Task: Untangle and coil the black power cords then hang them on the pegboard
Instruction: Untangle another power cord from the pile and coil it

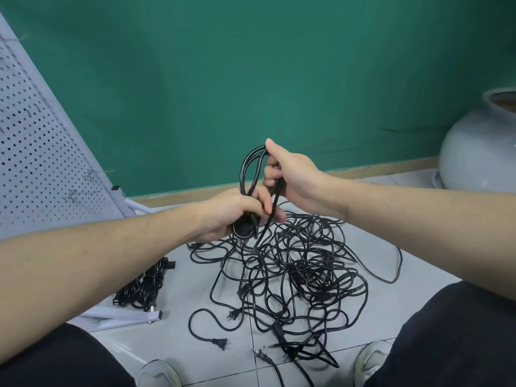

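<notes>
A black power cord coil (249, 174) stands upright in the air between my hands. My left hand (237, 212) grips its lower end, fingers curled round the bunched loops. My right hand (290, 171) holds the upper end of the loops, thumb on top. One strand runs down from the coil into a tangled pile of black cords (296, 272) on the tiled floor, with several plugs lying loose at its near edge. A coiled bundle of cords (145, 286) lies on the floor at the left. The white pegboard (42, 152) leans at the far left, with a few metal hooks on it.
The pegboard's white metal foot (125, 318) lies on the floor near the bundle. A large grey ceramic jar (480, 152) stands at the right against the green wall. My knees in black trousers and two pale shoes frame the bottom of the view.
</notes>
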The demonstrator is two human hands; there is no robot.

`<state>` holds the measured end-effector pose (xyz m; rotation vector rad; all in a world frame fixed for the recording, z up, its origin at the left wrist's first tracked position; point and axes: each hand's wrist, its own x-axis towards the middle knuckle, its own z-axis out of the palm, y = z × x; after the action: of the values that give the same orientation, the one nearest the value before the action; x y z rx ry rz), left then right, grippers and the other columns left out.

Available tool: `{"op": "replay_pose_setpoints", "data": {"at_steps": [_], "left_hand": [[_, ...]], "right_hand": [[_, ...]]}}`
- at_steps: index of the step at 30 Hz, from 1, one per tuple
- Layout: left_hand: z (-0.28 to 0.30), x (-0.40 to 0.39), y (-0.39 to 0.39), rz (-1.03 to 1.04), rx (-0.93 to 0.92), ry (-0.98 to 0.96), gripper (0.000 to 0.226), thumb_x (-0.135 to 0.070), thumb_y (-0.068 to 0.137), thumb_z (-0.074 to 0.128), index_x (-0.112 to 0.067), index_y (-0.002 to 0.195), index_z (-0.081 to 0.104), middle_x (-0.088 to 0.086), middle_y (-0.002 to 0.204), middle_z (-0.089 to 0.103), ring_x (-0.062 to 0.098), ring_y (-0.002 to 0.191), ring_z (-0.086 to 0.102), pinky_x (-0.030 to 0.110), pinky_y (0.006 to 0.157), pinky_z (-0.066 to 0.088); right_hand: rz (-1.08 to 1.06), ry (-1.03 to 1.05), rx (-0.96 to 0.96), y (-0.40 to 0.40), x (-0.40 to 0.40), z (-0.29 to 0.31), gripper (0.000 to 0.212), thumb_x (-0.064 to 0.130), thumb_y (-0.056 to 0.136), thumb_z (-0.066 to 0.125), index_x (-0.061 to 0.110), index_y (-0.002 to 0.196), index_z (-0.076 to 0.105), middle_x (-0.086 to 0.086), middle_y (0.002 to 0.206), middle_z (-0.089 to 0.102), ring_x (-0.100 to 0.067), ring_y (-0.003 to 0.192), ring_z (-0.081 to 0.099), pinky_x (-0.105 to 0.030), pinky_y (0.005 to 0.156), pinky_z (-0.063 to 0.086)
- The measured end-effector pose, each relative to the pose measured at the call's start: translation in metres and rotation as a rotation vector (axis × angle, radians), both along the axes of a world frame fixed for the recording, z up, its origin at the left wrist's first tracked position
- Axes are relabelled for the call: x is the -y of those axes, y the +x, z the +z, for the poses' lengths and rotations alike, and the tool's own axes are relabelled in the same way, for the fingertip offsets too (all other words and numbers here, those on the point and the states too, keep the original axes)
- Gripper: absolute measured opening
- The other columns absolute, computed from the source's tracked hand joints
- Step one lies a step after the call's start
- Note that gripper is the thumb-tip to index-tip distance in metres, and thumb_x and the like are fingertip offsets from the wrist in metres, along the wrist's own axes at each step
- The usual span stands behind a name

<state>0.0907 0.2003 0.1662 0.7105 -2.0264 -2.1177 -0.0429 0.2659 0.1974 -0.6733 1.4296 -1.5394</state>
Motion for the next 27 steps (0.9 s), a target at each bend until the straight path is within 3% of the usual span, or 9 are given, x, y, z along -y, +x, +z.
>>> {"op": "replay_pose_setpoints", "data": {"at_steps": [5,8,12,16,18,20,22,25,27], "left_hand": [[0.010,-0.001,0.004,-0.132,-0.025,0.180,0.029,0.005,0.091,0.054,-0.016,0.084,0.073,0.007,0.079,0.059,0.026,0.070,0.069,0.045,0.083,0.061],[0.013,-0.001,0.003,-0.131,-0.003,0.213,0.037,-0.001,0.098,0.050,-0.024,0.093,0.079,0.003,0.075,0.055,0.014,0.057,0.049,0.033,0.062,0.055],[0.011,0.001,0.003,-0.126,0.039,0.103,0.030,-0.021,0.105,0.050,-0.032,0.110,0.078,0.000,0.071,0.055,0.011,0.055,0.040,0.025,0.055,0.044],[0.008,-0.001,0.000,0.023,-0.016,0.067,0.028,-0.017,0.107,0.049,-0.022,0.126,0.068,-0.002,0.059,0.041,0.013,0.051,0.048,0.025,0.053,0.050],[0.013,-0.001,-0.002,0.091,-0.081,0.098,0.028,-0.016,0.107,0.048,-0.021,0.127,0.067,-0.001,0.058,0.047,0.019,0.058,0.064,0.036,0.067,0.064],[0.019,0.000,-0.004,0.152,-0.130,0.124,0.026,-0.016,0.108,0.047,-0.025,0.122,0.068,-0.002,0.059,0.051,0.019,0.057,0.066,0.047,0.078,0.064],[0.023,0.003,-0.004,0.220,-0.165,0.124,0.027,-0.018,0.108,0.049,-0.030,0.122,0.069,-0.002,0.062,0.046,0.014,0.049,0.056,0.042,0.067,0.065],[0.027,0.008,-0.006,0.310,-0.220,0.109,0.028,-0.022,0.108,0.049,-0.036,0.121,0.068,-0.004,0.063,0.043,0.011,0.046,0.047,0.026,0.049,0.052],[0.030,0.008,-0.008,0.336,-0.259,0.138,0.028,-0.025,0.109,0.048,-0.040,0.121,0.067,-0.004,0.064,0.040,0.010,0.046,0.044,0.023,0.047,0.047]], "right_hand": [[0.011,-0.013,0.050,-0.004,0.000,0.002,0.037,0.044,0.104,0.049,0.018,0.079,0.041,0.005,0.054,0.030,-0.016,0.052,0.035,-0.027,0.061,0.035],[0.015,-0.003,0.053,-0.008,0.000,0.000,0.039,0.046,0.104,0.048,0.020,0.078,0.040,0.006,0.054,0.033,-0.015,0.050,0.036,-0.025,0.056,0.035],[0.046,0.069,0.026,-0.010,-0.003,-0.006,0.040,0.052,0.103,0.046,0.020,0.079,0.043,0.004,0.057,0.049,-0.015,0.048,0.043,-0.023,0.049,0.041],[0.087,0.110,0.130,-0.012,-0.001,-0.011,0.058,0.063,0.103,0.026,0.014,0.101,0.055,-0.010,0.086,0.068,-0.023,0.074,0.064,-0.039,0.077,0.057],[0.174,0.120,0.117,-0.016,-0.003,-0.016,0.055,0.048,0.106,0.019,0.009,0.114,0.057,-0.015,0.097,0.069,-0.027,0.087,0.063,-0.045,0.084,0.055],[0.312,0.170,-0.037,-0.017,-0.008,-0.024,0.038,0.022,0.103,0.025,0.011,0.113,0.060,-0.009,0.089,0.072,-0.022,0.083,0.064,-0.043,0.081,0.051],[0.479,0.279,-0.310,-0.014,-0.013,-0.031,0.035,0.009,0.093,0.038,0.018,0.120,0.060,0.001,0.105,0.072,-0.017,0.101,0.065,-0.046,0.093,0.048],[0.723,0.403,-0.600,-0.004,-0.020,-0.033,0.054,0.009,0.090,0.051,0.028,0.140,0.046,0.009,0.138,0.056,-0.007,0.126,0.051,-0.040,0.112,0.038],[0.849,0.390,-0.696,0.006,-0.023,-0.031,0.057,0.012,0.097,0.055,0.029,0.149,0.041,0.007,0.150,0.045,-0.007,0.135,0.042,-0.028,0.112,0.032]]}}
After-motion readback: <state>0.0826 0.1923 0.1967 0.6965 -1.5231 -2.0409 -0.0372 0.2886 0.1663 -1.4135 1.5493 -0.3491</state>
